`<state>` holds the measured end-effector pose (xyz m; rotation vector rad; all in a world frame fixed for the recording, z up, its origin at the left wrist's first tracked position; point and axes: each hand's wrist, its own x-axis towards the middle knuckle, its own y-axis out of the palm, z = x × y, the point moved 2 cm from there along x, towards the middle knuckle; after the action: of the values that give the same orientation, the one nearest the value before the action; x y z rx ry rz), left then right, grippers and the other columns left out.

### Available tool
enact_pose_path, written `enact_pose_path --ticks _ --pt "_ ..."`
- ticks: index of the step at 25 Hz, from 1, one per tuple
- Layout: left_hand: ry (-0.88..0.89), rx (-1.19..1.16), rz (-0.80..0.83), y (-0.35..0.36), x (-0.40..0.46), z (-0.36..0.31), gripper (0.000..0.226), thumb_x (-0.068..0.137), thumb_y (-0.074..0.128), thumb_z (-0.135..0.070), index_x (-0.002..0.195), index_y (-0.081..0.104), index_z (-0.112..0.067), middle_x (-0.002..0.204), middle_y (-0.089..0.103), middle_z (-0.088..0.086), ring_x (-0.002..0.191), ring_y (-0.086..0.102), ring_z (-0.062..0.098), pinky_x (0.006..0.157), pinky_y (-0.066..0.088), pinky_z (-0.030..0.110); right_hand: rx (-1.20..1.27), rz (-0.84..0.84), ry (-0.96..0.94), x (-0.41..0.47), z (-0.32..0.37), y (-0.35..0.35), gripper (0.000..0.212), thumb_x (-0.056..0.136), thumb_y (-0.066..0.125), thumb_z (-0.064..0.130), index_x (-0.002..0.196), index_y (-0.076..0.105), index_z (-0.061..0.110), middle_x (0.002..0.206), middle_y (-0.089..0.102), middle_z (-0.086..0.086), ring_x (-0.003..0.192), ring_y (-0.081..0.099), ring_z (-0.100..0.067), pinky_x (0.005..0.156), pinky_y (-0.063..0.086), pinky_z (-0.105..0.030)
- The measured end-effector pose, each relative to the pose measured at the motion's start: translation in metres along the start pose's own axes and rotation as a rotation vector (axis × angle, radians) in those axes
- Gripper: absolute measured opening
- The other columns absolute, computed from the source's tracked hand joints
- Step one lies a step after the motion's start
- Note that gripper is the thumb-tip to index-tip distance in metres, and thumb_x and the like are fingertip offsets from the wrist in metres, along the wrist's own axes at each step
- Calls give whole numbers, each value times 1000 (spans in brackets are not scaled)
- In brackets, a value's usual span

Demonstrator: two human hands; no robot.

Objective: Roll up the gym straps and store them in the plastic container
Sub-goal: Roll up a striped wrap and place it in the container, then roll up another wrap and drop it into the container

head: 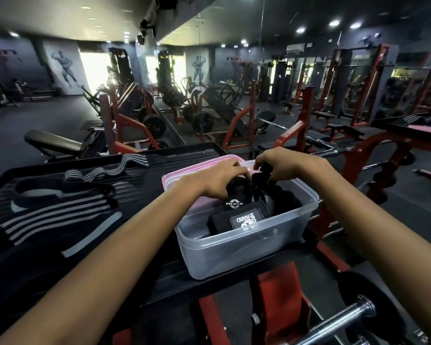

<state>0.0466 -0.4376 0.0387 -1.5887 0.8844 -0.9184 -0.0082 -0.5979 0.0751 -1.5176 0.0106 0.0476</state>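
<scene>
Gym strap (259, 179) between both curled hands.

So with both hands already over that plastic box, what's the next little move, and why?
Probably press the black strap down into the plastic box and let go. Both the left hand and right hand hold it just above the straps already packed inside, and striped wraps wait on the tray.

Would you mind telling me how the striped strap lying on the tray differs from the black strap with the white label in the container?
The striped strap lies unrolled and flat on the tray; the labelled strap is bundled compactly inside the container. The striped strap shows grey and black bands, while the labelled strap is plain black with a printed patch. Neither is touched by the left hand or right hand.
</scene>
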Motion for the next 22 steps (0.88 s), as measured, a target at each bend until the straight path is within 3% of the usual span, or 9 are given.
enact_pose_path --ticks 3,7,10,13,16,20,22 --pt "-15 -57 -42 -6 -7 -1 61 75 63 6 132 51 -14 125 42 8 112 38 15 85 27 13 -8 -17 -29 2 4 -2 43 83 67 6 124 58 13 119 61 -9 107 58 -22 87 48 -30" --pt "-62 -160 -130 -17 -24 4 46 79 65 -2 122 59 -14 119 48 3 102 51 16 85 40 21 -20 -157 -125 3 23 -10 33 84 70 14 116 63 12 111 60 -5 103 57 -20 83 46 -27" --pt "-115 -309 -402 -34 -55 18 30 78 68 -2 107 68 -10 107 58 3 95 59 17 82 46 22 87 -287 -257 0 66 -22 25 83 72 16 106 66 9 97 61 -1 91 57 -15 68 39 -18" --pt "-182 -428 -635 -49 -107 47 22 77 71 -2 97 71 -12 96 62 -1 94 62 14 85 52 26 246 -342 -338 3 128 -31 26 81 75 18 103 67 9 95 69 -4 87 62 -17 71 44 -25" --pt "-274 -506 -633 -51 -167 85 24 77 75 -5 98 67 -14 103 66 4 96 64 18 86 52 30 361 -298 -383 15 196 -26 30 79 76 18 106 67 10 96 70 -4 87 64 -17 78 50 -31" --pt "-434 -532 -679 -47 -254 130 25 79 74 -5 102 66 -13 111 64 2 98 61 13 73 52 14 396 -217 -399 43 289 9 34 80 75 15 111 63 7 95 64 -4 86 57 -13 70 40 -19" --pt "-477 -486 -682 -43 -290 151 25 80 73 -6 100 65 -19 111 63 1 102 60 12 75 51 14 468 -193 -374 58 319 33 34 79 74 12 111 63 5 98 65 -7 87 57 -13 72 41 -18"
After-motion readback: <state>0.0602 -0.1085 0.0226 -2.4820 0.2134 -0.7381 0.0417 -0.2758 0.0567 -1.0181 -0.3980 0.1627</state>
